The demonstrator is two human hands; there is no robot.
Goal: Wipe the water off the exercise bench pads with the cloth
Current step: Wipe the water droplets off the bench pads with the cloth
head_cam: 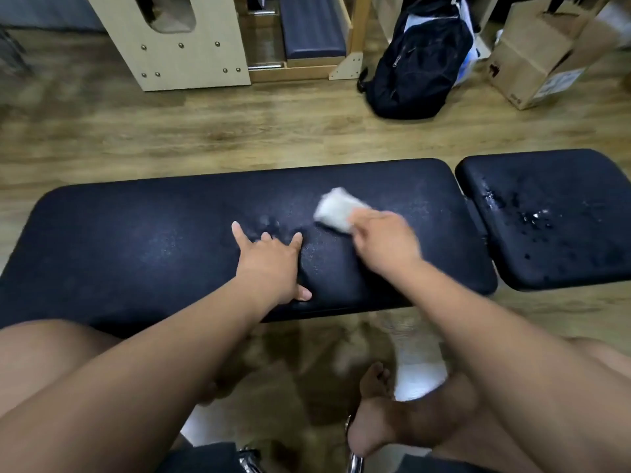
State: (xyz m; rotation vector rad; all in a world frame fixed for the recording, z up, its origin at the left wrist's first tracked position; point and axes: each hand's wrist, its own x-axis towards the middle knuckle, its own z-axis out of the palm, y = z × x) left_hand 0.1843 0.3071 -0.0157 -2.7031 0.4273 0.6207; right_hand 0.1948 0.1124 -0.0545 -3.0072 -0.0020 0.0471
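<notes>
- The long pad (143,240) is firm, padded vinyl by the look of it; it is judged stiff enough to be pressed on, and slick where wet. Fine droplets are seen near its middle.
- The short pad (560,220), just beside it across a narrow gap, carries the heavier beads of water and is judged not yet wiped.
- Open floor (239,131) lies beyond the far edge, so strokes can run off that edge freely; a backpack (420,59) and box (539,52) stand well apart.
- The left hand (269,264) is laid flat, fingers spread, holding nothing.
- The right hand (386,247) is closed on the cloth (338,208), which is pressed on the long pad's right half. It is judged light, soft and best bunched in the palm.
</notes>
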